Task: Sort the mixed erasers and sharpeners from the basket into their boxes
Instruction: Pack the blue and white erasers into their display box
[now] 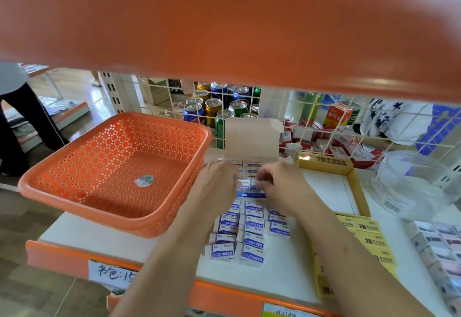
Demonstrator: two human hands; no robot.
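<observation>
Looking down from the head view, both hands meet over the shelf: the left hand (217, 184) and right hand (282, 184) have their fingers curled in, pinching one small eraser (247, 183) between them. Just beyond the fingertips stands the eraser box (250, 139), flap up and partly filled. Nearer than the fingers lie rows of erasers (249, 229) on the shelf. Left of the fingers, the orange basket (74, 199) shows only a sticker inside, so sorting out of it looks finished; boxing the laid-out erasers seems to remain. No sharpeners can be made out.
</observation>
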